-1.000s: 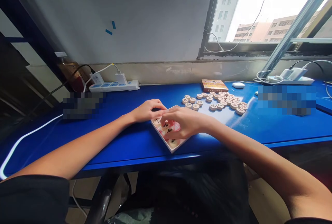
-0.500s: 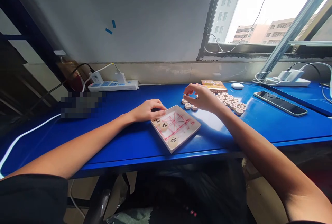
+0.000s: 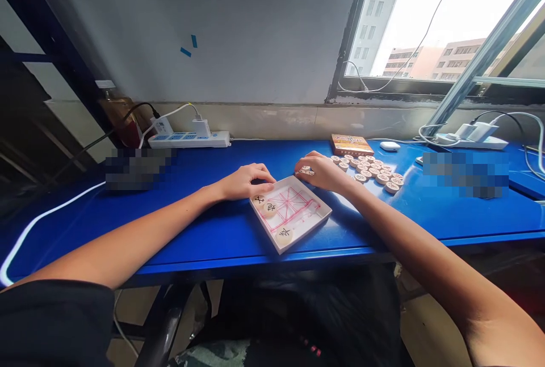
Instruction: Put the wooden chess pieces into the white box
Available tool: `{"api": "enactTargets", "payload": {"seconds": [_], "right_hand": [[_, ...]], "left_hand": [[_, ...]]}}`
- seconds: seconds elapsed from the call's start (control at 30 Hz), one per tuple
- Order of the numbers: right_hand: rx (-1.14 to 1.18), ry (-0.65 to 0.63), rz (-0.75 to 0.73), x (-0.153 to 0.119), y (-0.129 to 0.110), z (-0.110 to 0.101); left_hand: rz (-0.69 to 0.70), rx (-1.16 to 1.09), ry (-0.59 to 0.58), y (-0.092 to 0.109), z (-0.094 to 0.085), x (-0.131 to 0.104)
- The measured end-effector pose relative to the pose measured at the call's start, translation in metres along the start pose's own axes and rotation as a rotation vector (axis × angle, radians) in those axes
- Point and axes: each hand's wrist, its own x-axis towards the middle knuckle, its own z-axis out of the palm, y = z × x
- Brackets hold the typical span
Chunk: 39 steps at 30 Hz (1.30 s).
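The shallow white box tray (image 3: 303,225) sits near the middle of my view, turned cornerwise on the blue desk (image 3: 204,242), with red lines drawn across its floor. Three xiangqi pieces (image 3: 284,235) lie flat inside, two side by side at the left corner, one by the near corner. I have the left hand (image 3: 238,182) at the tray's left side, thumb and forefinger parted, thumb on the rim, which I read as steadying it. The right hand (image 3: 326,174) is just beyond the far corner, fingers curved down over a few more pieces; I judge this as reaching among them, though I can't tell whether the fingertips pinch one. Lifting a piece from there would call for a narrow fingertip grip and enough height to clear the tray wall. Right of centre, the loose pieces (image 3: 392,187) are bunched below the printed box (image 3: 352,144), near the white earphone case (image 3: 389,146). The right palm hides part of its group, and I can't count it; most characters there are too small to read. Pixelated patches at middle left and right mask whatever lies beneath, and both upper arms run out of frame.
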Motion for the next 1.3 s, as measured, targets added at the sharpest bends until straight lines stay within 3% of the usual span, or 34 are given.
{"api": "enactTargets", "payload": {"seconds": [0.13, 0.27, 0.4, 0.5, 0.67, 0.8, 0.9, 0.97, 1.17, 1.3], "right_hand": [[-0.020, 0.058, -0.092, -0.001, -0.005, -0.005], [0.079, 0.122, -0.202, -0.005, -0.042, -0.017], [0.107, -0.037, -0.387, -0.013, -0.073, -0.018], [0.113, -0.187, -0.371, -0.014, -0.078, -0.012], [0.165, -0.259, -0.196, -0.010, -0.074, -0.013], [0.259, -0.060, -0.183, -0.008, -0.057, -0.027], [0.231, 0.088, -0.057, -0.008, -0.033, -0.039], [0.191, 0.114, 0.018, -0.009, -0.017, -0.045], [0.169, -0.194, 0.147, -0.015, -0.003, -0.048], [0.121, -0.262, 0.137, -0.015, -0.007, -0.049]], "left_hand": [[0.008, -0.001, 0.001, -0.002, 0.002, 0.000], [0.002, 0.013, 0.031, -0.003, 0.005, 0.003], [-0.049, 0.048, 0.045, 0.000, 0.007, 0.008], [-0.050, 0.058, 0.053, 0.000, 0.008, 0.009], [-0.028, 0.046, 0.052, -0.003, 0.008, 0.009], [-0.038, 0.042, 0.054, -0.002, 0.008, 0.008], [-0.027, 0.049, 0.053, -0.002, 0.008, 0.009], [-0.014, 0.055, 0.052, -0.003, 0.008, 0.009], [-0.050, 0.063, 0.046, -0.001, 0.008, 0.008], [-0.043, 0.076, 0.028, -0.002, 0.006, 0.007]]}}
